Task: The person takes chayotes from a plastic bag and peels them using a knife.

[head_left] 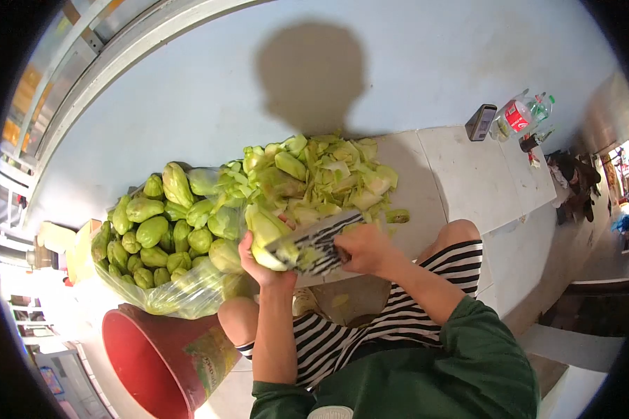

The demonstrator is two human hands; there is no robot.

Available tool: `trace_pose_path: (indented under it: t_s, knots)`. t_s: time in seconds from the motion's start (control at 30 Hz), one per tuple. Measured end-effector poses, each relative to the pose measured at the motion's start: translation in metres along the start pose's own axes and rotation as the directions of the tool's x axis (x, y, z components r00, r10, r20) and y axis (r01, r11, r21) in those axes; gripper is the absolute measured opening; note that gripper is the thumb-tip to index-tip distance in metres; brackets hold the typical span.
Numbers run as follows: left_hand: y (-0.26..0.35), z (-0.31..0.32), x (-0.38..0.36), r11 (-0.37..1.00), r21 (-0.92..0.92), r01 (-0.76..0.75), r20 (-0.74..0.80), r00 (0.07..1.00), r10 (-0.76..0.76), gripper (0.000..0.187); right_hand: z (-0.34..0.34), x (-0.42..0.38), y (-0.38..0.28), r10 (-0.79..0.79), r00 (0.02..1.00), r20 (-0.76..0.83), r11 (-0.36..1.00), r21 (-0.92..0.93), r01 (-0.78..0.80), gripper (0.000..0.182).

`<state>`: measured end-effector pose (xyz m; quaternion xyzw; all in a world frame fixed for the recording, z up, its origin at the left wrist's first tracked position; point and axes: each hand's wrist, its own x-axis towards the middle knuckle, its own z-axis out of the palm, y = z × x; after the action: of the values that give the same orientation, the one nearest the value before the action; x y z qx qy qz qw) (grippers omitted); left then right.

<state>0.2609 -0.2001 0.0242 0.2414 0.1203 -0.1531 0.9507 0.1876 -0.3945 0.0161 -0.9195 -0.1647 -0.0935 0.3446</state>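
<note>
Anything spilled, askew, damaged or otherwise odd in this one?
One minor thing: what looks like a stray scrap lies between the person's legs, apart from the heap of peelings on the tiled surface. The knife looks striped, probably just reflecting the striped shorts.

A pale green, pear-shaped vegetable point(263, 229) is held up, tilted; a wide, shiny metal knife point(320, 244) slants across it.
</note>
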Motion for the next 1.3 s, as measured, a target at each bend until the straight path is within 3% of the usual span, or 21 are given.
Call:
trace_pose_path:
  t_s: [0.1, 0.27, 0.33, 0.37, 0.4, 0.47, 0.6, 0.7, 0.77, 0.8, 0.83, 0.9, 1.03, 1.13, 1.2, 1.23, 1.27, 1.3]
  knots:
    - [0.002, -0.005, 0.006, 0.983, -0.016, 0.182, 0.121, 0.976, -0.179, 0.056, 0.000, 0.001, -0.020, -0.127, 0.991, -0.035, 0.991, 0.046, 0.129, 0.026]
    - [0.001, 0.008, -0.002, 0.983, 0.009, 0.186, 0.145, 0.972, -0.185, 0.058, 0.000, 0.000, -0.022, -0.133, 0.990, -0.045, 0.988, 0.068, 0.136, 0.026]
    - [-0.001, 0.001, 0.000, 0.992, 0.122, 0.036, 0.111, 0.993, -0.050, 0.056, 0.005, -0.004, -0.012, -0.094, 0.995, -0.023, 0.993, 0.075, 0.096, 0.026]
    - [-0.002, 0.002, -0.001, 0.998, 0.049, 0.050, 0.013, 0.999, -0.050, 0.054, 0.013, -0.005, 0.001, 0.009, 0.998, -0.065, 0.999, 0.031, -0.007, 0.026]
    - [-0.002, 0.008, 0.000, 0.998, 0.050, 0.048, 0.025, 0.998, -0.050, 0.054, 0.009, 0.002, 0.005, 0.102, 0.988, -0.116, 0.994, -0.015, -0.104, 0.026]
    - [-0.003, 0.016, -0.008, 0.996, 0.082, 0.047, 0.012, 0.999, -0.048, 0.052, 0.003, 0.000, 0.001, 0.075, 0.993, -0.096, 0.997, 0.010, -0.074, 0.026]
    - [-0.004, 0.001, -0.002, 0.983, 0.105, 0.153, 0.159, 0.973, -0.168, 0.056, -0.008, 0.000, -0.014, -0.022, 1.000, -0.011, 0.989, 0.146, 0.023, 0.028]
    - [-0.003, -0.008, 0.002, 0.974, 0.113, 0.198, 0.199, 0.956, -0.217, 0.058, -0.017, 0.002, -0.026, -0.094, 0.996, 0.007, 0.986, 0.142, 0.092, 0.029]
    - [-0.003, -0.007, 0.001, 0.969, 0.101, 0.227, 0.269, 0.931, -0.246, 0.056, -0.013, 0.000, -0.020, -0.071, 0.997, 0.017, 0.983, 0.172, 0.067, 0.028]
    - [-0.004, -0.005, 0.000, 0.968, 0.101, 0.228, 0.268, 0.931, -0.247, 0.056, -0.009, -0.002, -0.016, -0.049, 0.998, 0.028, 0.979, 0.202, 0.043, 0.028]
    - [-0.005, -0.003, -0.002, 0.978, 0.063, 0.201, 0.164, 0.964, -0.209, 0.055, -0.003, -0.004, -0.008, -0.048, 0.998, 0.031, 0.978, 0.203, 0.041, 0.028]
    - [-0.003, 0.000, -0.004, 0.987, 0.076, 0.145, 0.016, 0.989, -0.146, 0.056, 0.002, 0.001, 0.004, 0.106, 0.994, -0.017, 0.994, 0.040, -0.105, 0.028]
    - [0.004, 0.007, -0.006, 0.976, 0.200, 0.089, 0.176, 0.976, -0.125, 0.061, -0.009, 0.002, -0.009, 0.087, 0.995, -0.044, 0.996, 0.011, -0.087, 0.013]
    - [0.003, 0.004, -0.007, 0.971, 0.194, 0.138, 0.163, 0.972, -0.170, 0.060, -0.012, -0.001, -0.018, 0.070, 0.997, -0.019, 0.997, 0.035, -0.069, 0.014]
    - [-0.004, -0.005, -0.003, 0.969, 0.204, 0.136, 0.190, 0.966, -0.175, 0.059, -0.013, 0.002, -0.024, -0.032, 0.999, 0.016, 0.997, 0.077, 0.030, 0.023]
    - [-0.010, -0.004, -0.006, 0.968, 0.218, 0.123, 0.112, 0.982, -0.150, 0.060, -0.010, 0.003, -0.019, -0.032, 0.999, 0.017, 0.996, 0.079, 0.031, 0.023]
    - [-0.013, -0.004, -0.009, 0.966, 0.234, 0.112, 0.033, 0.992, -0.123, 0.061, -0.004, 0.004, -0.009, 0.082, 0.996, 0.018, 0.995, 0.048, -0.083, 0.024]
    - [-0.010, -0.010, -0.004, 0.975, 0.098, 0.198, -0.004, 0.980, -0.199, 0.059, 0.002, 0.004, -0.002, 0.195, 0.981, 0.014, 0.981, 0.018, -0.196, 0.024]
